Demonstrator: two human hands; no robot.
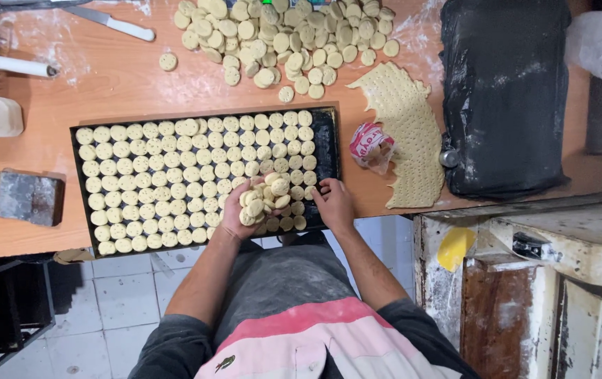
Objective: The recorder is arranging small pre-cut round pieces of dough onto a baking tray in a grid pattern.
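Here, left hand (239, 210) cupped, fingers curled round a heap of dough discs (266, 198) (right hand (334, 203) fingers pressed flat at the baking tray (328, 151)'s near right corner)

Both bare forearms extend forward and converge, the left hand (241, 210) cupped palm-up with fingers curled around a load, the right hand (334, 203) palm-down just beside it, fingers bent and pointing forward.

An orange-brown wooden table (104, 77) is dusted with flour. A black rectangular baking tray (328, 144), a heap of round dough discs (280, 38), a perforated dough sheet (410, 133) and a white-handled knife (111, 24) are laid on it.
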